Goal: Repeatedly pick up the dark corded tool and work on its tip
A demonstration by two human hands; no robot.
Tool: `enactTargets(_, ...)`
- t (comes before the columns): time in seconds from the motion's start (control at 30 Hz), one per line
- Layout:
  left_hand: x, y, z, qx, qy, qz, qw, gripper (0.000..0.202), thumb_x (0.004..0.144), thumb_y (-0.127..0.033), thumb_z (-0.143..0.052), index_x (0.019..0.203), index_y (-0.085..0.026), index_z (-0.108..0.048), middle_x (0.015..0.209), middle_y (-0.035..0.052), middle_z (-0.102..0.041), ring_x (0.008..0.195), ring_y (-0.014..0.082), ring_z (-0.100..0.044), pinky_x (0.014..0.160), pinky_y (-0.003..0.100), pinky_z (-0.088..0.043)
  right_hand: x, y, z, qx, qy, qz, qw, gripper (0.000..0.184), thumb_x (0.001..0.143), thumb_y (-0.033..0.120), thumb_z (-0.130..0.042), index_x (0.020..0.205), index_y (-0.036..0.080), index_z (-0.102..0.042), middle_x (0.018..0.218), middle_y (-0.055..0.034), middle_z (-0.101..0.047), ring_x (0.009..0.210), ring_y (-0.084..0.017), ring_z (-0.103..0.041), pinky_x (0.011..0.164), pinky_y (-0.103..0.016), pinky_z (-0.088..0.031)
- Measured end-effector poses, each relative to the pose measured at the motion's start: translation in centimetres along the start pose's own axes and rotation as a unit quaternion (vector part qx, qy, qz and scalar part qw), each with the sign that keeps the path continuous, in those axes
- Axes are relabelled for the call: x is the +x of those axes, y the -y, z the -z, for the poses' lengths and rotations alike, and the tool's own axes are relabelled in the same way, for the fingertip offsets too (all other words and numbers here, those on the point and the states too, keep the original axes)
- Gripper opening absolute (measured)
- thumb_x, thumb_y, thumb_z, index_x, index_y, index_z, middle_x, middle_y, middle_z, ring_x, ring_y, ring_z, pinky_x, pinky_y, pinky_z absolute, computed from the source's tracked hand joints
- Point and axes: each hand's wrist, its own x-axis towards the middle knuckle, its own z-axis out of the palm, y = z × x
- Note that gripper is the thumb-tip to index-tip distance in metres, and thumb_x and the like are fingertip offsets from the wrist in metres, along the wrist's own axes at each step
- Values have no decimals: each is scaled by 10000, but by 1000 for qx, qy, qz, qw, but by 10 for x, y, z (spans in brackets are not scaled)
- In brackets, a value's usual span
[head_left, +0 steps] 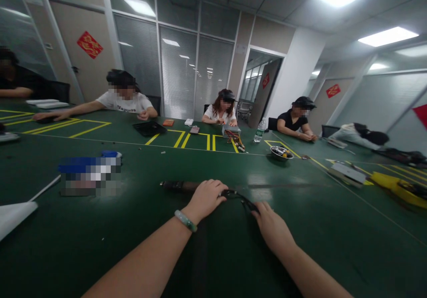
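A long, dark, stick-shaped thing (188, 186) lies across the green table, its small bright tip pointing left; I cannot make out its exact kind. My left hand (208, 198) is closed over its right part, fingers curled around it and partly hidden. From there a thin black strand-like part (242, 195) bends down to the right. My right hand (271, 227) pinches the end of this part, fingertips together. A pale green bangle (186, 220) is on my left wrist.
The green table (140, 244) carries a blurred-out blue and white item (90, 173) at left, a metal bowl (281, 153) of small parts, a water bottle (259, 131), a grey box with wires (231, 132) and a yellow item (396, 187). Several people sit across from me.
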Motion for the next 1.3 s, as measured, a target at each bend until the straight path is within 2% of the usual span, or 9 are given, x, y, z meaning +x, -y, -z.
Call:
enactTargets(0.17,-3,0,9,22,2,15,1000,207,875,-307,-561,1070,-256,-609,1062,29,-608,994,216,-551,892,364,-410,57,-13,20,84,1,44,996,245,955,332,-438,1082,246,-629,1082,-43,-599,933,-204,-596,852,-323,-450)
enactTargets(0.27,-4,1,12,25,10,29,999,192,850,-300,-571,1034,-264,-614,1028,20,-605,959,210,-560,854,351,-429,87,-6,22,127,-22,65,990,225,928,360,-491,1018,244,-662,1024,-30,-609,933,-194,-579,849,-314,-447)
enactTargets(0.33,-4,1,13,29,12,34,999,184,848,-308,-579,1023,-262,-611,1034,19,-600,960,208,-561,843,345,-435,96,2,16,145,-44,60,987,231,922,389,-500,972,238,-667,979,-25,-599,900,-184,-576,819,-302,-451)
enactTargets(0.47,-2,-1,9,45,11,35,998,166,856,-332,-596,996,-244,-606,1053,27,-592,978,211,-556,850,342,-430,96,7,5,164,-45,67,983,291,952,434,-448,961,246,-668,996,-23,-565,877,-166,-569,800,-292,-446)
enactTargets(0.63,2,-2,0,25,3,14,1000,119,887,-246,-547,992,-238,-602,1042,9,-600,964,185,-564,854,335,-425,93,-3,7,132,-29,115,984,253,939,396,-504,873,248,-699,1136,-38,-551,1071,-215,-487,953,-383,-356)
enactTargets(0.73,3,-1,-3,19,-2,18,1000,111,880,-227,-552,975,-229,-609,1023,9,-612,948,183,-574,851,338,-425,93,1,11,87,18,129,988,189,915,399,-561,873,291,-710,1021,-22,-605,1035,-238,-477,942,-446,-310)
enactTargets(0.83,4,2,-5,10,-10,16,1000,94,868,-234,-570,951,-224,-613,992,3,-622,926,181,-581,833,335,-428,91,13,11,79,47,161,983,167,925,388,-560,923,319,-712,924,-10,-631,959,-220,-504,925,-437,-281)
enactTargets(0.93,4,4,-7,5,-15,6,1000,83,865,-239,-573,934,-220,-614,970,-3,-629,904,174,-586,823,332,-432,87,24,9,77,34,166,983,164,936,360,-557,962,321,-714,916,-12,-649,936,-207,-517,900,-406,-268)
enactTargets(1.3,4,8,-10,-6,-39,-21,999,99,831,-212,-601,929,-219,-616,937,5,-639,882,177,-592,832,324,-447,79,42,1,49,-13,164,985,72,910,285,-625,890,265,-692,858,15,-644,868,-171,-523,824,-344,-278)
